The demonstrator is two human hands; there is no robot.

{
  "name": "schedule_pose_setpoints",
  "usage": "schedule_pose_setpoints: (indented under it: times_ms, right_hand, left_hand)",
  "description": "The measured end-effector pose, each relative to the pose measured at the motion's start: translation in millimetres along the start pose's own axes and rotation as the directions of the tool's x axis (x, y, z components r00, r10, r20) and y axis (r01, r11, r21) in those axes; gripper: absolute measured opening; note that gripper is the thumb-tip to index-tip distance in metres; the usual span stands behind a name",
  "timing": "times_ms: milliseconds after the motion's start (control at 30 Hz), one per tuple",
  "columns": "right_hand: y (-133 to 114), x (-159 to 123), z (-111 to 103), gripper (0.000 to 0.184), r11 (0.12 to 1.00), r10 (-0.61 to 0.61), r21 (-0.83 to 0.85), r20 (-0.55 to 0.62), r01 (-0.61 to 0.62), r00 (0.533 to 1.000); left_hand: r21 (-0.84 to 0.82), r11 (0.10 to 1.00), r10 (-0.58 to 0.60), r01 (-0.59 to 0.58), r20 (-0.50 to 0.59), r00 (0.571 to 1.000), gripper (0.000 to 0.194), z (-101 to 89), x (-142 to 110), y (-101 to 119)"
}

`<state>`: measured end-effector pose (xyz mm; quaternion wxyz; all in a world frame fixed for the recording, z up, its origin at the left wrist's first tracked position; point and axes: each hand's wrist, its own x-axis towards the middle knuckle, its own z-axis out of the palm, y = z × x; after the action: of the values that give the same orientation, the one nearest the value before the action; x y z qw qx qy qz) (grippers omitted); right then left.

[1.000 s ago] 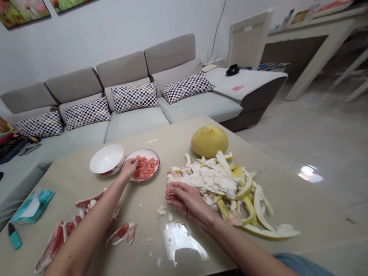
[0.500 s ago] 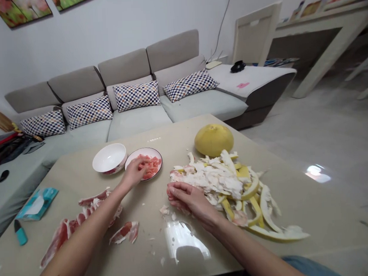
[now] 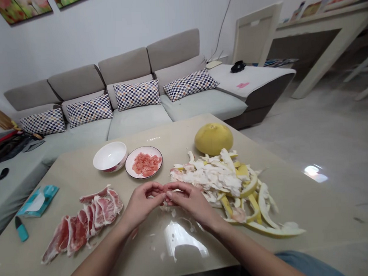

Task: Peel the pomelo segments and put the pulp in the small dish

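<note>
My left hand (image 3: pixel 144 206) and my right hand (image 3: pixel 190 202) meet fingertip to fingertip over the table. Both are closed on a small pink pomelo segment, mostly hidden by the fingers. Beyond them, a white plate (image 3: pixel 130 166) with a dark rim holds a heap of pink pomelo flesh (image 3: pixel 146 164). Left of my left hand lies a row of unpeeled pomelo segments (image 3: pixel 84 224) with white membrane on them. Just right of my right hand spreads a pile of white and yellow pomelo peel (image 3: pixel 215 179). A whole yellow pomelo (image 3: pixel 213 139) sits behind that pile.
A white bowl (image 3: pixel 110 156) stands left of the plate. A teal tissue pack (image 3: pixel 38 201) and a teal-handled knife (image 3: pixel 22 230) lie at the table's left side. Small scraps dot the table (image 3: pixel 146 264). A grey sofa (image 3: pixel 135 119) runs along the far side.
My left hand has left the flesh on the plate and come back to my right hand. The unpeeled segments that my left arm covered now show more fully.
</note>
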<state>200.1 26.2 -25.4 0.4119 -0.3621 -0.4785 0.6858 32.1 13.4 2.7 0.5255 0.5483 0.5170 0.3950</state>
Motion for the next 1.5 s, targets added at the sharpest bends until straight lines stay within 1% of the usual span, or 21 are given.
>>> schedule_pose_setpoints:
  times_ms: [67, 133, 233, 267, 300, 367, 433, 533, 600, 667, 767, 833, 900, 1067, 1167, 1267, 1333, 1433, 1500]
  right_hand:
    - [-1.9, -1.8, 1.0, 0.035, 0.998, -0.044, -0.055, -0.005, 0.043, 0.999]
    - [-5.3, -4.0, 2.4, 0.028, 0.980, -0.124, -0.164, -0.030, 0.117, 0.992]
    - [-9.8, -6.6, 4.1, 0.020, 0.902, -0.275, -0.359, -0.046, 0.241, 0.960]
    - [-10.3, -6.9, 4.3, 0.019, 0.886, -0.299, -0.383, -0.040, 0.261, 0.954]
    - [-10.2, -6.7, 4.4, 0.019, 0.891, -0.297, -0.370, -0.034, 0.264, 0.954]
    - [-8.6, -5.7, 4.3, 0.022, 0.940, -0.232, -0.262, -0.019, 0.219, 0.972]
    - [-6.4, -4.4, 4.1, 0.027, 0.985, -0.124, -0.117, 0.002, 0.123, 0.992]
    - [-5.1, -3.6, 4.3, 0.034, 1.000, 0.009, 0.024, -0.009, -0.009, 1.000]
    - [-6.2, -3.8, 4.8, 0.036, 0.996, 0.046, 0.084, -0.035, -0.043, 0.998]
    - [-7.6, -3.9, 5.6, 0.036, 0.990, 0.056, 0.131, -0.048, -0.050, 0.997]
    - [-7.7, -3.2, 5.8, 0.036, 0.979, 0.087, 0.187, -0.024, -0.081, 0.996]
    - [-6.1, -2.5, 5.1, 0.035, 0.972, 0.112, 0.208, 0.009, -0.112, 0.994]
    - [-3.9, -2.0, 4.0, 0.034, 0.961, 0.140, 0.232, 0.050, -0.148, 0.989]
    - [-1.1, -2.1, 2.2, 0.030, 0.914, 0.202, 0.328, 0.138, -0.238, 0.969]
    - [-1.1, -2.4, 2.1, 0.028, 0.903, 0.202, 0.354, 0.156, -0.245, 0.967]
    - [-1.4, -2.8, 2.6, 0.027, 0.897, 0.203, 0.368, 0.147, -0.244, 0.968]
    - [-2.0, -3.3, 3.2, 0.030, 0.896, 0.213, 0.371, 0.126, -0.245, 0.969]
    - [-3.2, -4.2, 4.1, 0.042, 0.898, 0.224, 0.360, 0.119, -0.252, 0.967]
    - [-3.5, -4.7, 4.4, 0.041, 0.901, 0.223, 0.348, 0.140, -0.258, 0.965]
  left_hand:
    - [0.000, 1.000, -0.013, 0.013, 0.002, 1.000, 0.025, -0.8, -2.4, 2.3]
    - [0.003, 1.000, -0.025, 0.025, 0.014, 1.000, 0.026, -1.3, -4.3, 3.5]
    - [-0.006, 1.000, -0.017, 0.017, 0.022, 1.000, 0.025, -1.9, -4.3, 2.3]
    - [-0.014, 1.000, -0.012, 0.012, 0.025, 1.000, 0.024, -2.1, -3.8, 1.2]
    - [-0.026, 1.000, -0.008, 0.009, 0.028, 1.000, 0.023, -2.3, -3.3, -0.1]
    - [-0.061, 0.998, -0.015, 0.018, 0.040, 0.999, 0.022, -2.6, -3.0, -2.9]
    - [-0.109, 0.993, -0.030, 0.034, 0.035, 0.999, 0.021, -2.7, -3.8, -6.1]
    - [-0.196, 0.979, -0.055, 0.055, 0.005, 0.998, 0.020, -1.9, -6.8, -11.2]
    - [-0.275, 0.960, -0.067, 0.063, -0.007, 0.998, 0.018, -0.2, -8.8, -14.2]
    - [-0.355, 0.932, -0.074, 0.071, 0.006, 0.997, 0.017, 2.1, -10.3, -16.1]
    - [-0.410, 0.909, -0.070, 0.078, 0.035, 0.997, 0.017, 4.7, -11.7, -16.5]
    - [-0.392, 0.918, -0.055, 0.060, 0.025, 0.998, 0.021, 4.3, -12.5, -14.8]
    - [-0.330, 0.943, -0.028, 0.032, 0.017, 0.999, 0.024, 2.0, -13.6, -11.9]
    - [-0.125, 0.992, 0.016, -0.009, 0.062, 0.998, 0.016, -6.1, -16.2, -4.9]
    - [-0.020, 0.996, 0.086, -0.084, 0.059, 0.995, 0.018, -7.3, -16.8, -5.4]
    - [0.072, 0.986, 0.149, -0.149, 0.004, 0.989, 0.015, -5.2, -16.9, -9.7]
    - [0.067, 0.989, 0.137, -0.134, -0.037, 0.990, 0.014, -3.1, -17.0, -13.1]
    - [-0.087, 0.995, 0.038, -0.042, -0.044, 0.998, 0.017, -0.9, -17.8, -17.5]
    - [-0.171, 0.985, -0.019, 0.014, -0.027, 0.999, 0.020, -0.6, -18.9, -19.0]
